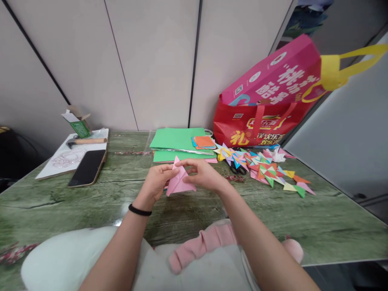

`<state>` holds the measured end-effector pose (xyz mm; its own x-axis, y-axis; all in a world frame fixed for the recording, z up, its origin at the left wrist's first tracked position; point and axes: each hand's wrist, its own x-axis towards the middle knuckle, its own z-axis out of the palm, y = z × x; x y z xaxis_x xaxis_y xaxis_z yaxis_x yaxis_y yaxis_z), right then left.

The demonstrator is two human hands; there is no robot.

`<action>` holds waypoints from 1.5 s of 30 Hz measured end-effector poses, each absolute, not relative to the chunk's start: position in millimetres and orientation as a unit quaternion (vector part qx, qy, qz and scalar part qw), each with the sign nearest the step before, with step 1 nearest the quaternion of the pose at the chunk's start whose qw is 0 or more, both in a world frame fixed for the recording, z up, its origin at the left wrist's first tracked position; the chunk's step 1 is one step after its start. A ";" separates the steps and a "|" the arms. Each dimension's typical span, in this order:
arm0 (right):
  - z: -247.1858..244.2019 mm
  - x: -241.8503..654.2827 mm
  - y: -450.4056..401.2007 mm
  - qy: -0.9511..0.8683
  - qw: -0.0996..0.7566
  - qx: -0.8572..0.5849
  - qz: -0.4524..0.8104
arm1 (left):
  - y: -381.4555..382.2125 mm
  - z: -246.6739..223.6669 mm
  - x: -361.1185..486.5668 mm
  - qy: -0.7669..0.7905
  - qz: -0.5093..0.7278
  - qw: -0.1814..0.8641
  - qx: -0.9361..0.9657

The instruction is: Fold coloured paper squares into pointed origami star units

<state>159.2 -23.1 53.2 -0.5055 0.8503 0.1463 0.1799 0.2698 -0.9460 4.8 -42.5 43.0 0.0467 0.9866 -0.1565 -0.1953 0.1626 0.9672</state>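
Observation:
A folded pink paper (pixel 178 184) with a pointed top and a wide lower edge is held up over the table's middle. My left hand (pixel 157 180) pinches its left side between thumb and fingers. On the other side, my right hand (pixel 200 173) has its fingertips on the upper right edge, the fingers curved around it. Behind the hands lie green paper sheets (pixel 176 139) with a small stack of square papers, orange on top (pixel 204 141). Many folded coloured paper pieces (pixel 266 169) are heaped to the right, beside black scissors (pixel 238 169).
A red gift bag (pixel 242 125) holding a pink box (pixel 273 76) stands at the back right. At the left are a dark phone (pixel 87 167), a hammer (pixel 91 141), a green and white carton (pixel 81 127) and a white board (pixel 57 161).

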 end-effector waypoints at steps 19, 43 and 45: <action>33.1 154.2 -1.8 -0.702 0.374 -0.312 0.520 | -30.6 34.9 3.2 0.502 0.510 0.575 0.397; 34.7 152.9 -3.5 -0.685 0.457 -0.423 0.378 | -24.0 31.5 14.3 0.499 0.566 0.549 0.361; 47.8 146.1 -14.7 -0.671 0.532 -0.419 0.301 | -25.1 33.2 13.9 0.493 0.576 0.545 0.356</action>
<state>146.1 -14.7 47.8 -0.0832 0.8830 0.4620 0.2414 0.4677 -0.8503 13.9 -25.1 33.2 -0.1514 0.9802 -0.1274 -0.2769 0.0816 0.9574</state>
